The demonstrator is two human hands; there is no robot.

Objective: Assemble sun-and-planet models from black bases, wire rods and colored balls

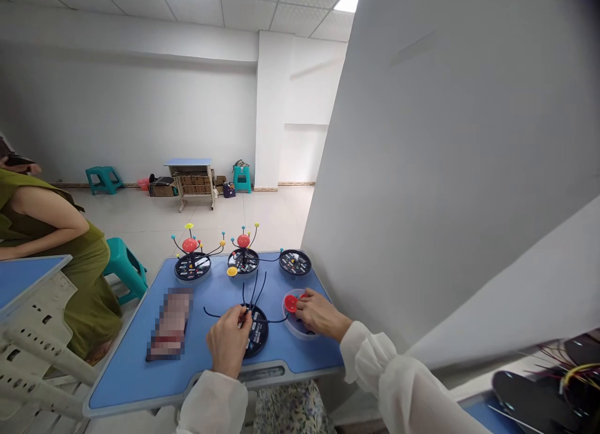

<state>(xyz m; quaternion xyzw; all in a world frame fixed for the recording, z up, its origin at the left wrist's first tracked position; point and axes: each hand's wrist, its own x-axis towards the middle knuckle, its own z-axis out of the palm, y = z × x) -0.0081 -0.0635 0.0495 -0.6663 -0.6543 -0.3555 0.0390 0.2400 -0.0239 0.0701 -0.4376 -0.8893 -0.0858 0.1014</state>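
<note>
My left hand (229, 340) is closed in a pinch on thin black curved rods (254, 288), which fan out above a round black base (259, 337) with printed labels. Beside it, a clear plastic bowl (300, 333) holds a red half-ball (290, 304) and other small parts. My right hand (319, 315) reaches into this bowl with its fingers curled by the red pieces. What those fingers hold, if anything, is hidden. Behind the bowl sits another round black base (295, 262) with printed labels.
Two planet models with red centre balls, a left one (190, 246) and a right one (243, 241), stand at the back of the blue table (126, 371). A blurred flat packet (171, 324) lies left. A grey wall (422, 190) rises right. Another person (51, 215) sits left.
</note>
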